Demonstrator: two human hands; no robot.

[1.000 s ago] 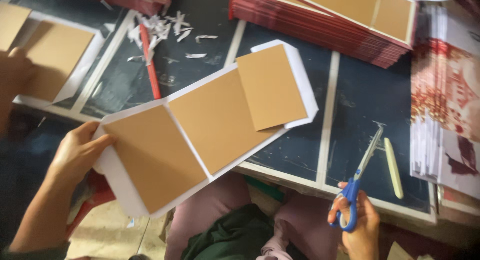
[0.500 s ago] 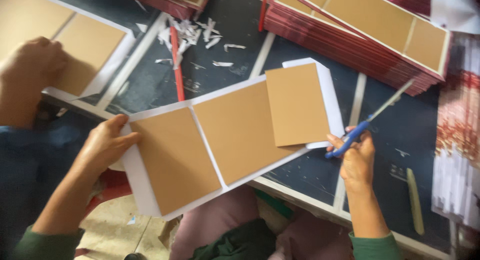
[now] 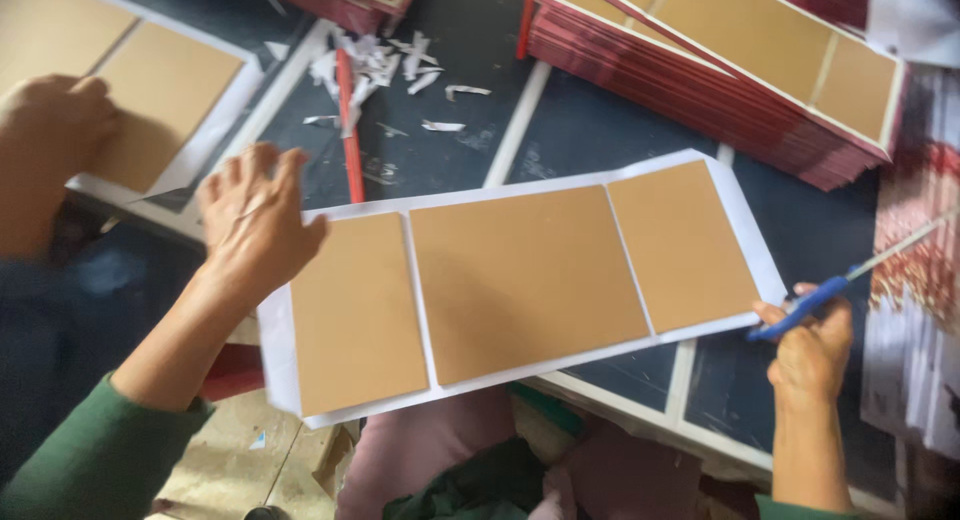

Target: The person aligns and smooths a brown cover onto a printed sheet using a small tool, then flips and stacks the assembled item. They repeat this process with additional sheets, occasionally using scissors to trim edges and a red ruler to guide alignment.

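One white paper sheet (image 3: 520,195) lies in front of the person, carrying three brown cardboard panels (image 3: 525,280) side by side. One pair of blue-handled scissors (image 3: 815,300) shows at the right. One thin red stick (image 3: 347,120) lies among a scatter of white paper scraps (image 3: 385,65), too many and too small to count. One stack of red-edged covers (image 3: 700,75) sits behind. Three hands are in view.

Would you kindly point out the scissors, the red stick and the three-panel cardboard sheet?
scissors (image 3: 800,310): head view, on the blue handle.
red stick (image 3: 349,130): head view, mid-shaft.
three-panel cardboard sheet (image 3: 525,280): head view, on the middle brown panel.
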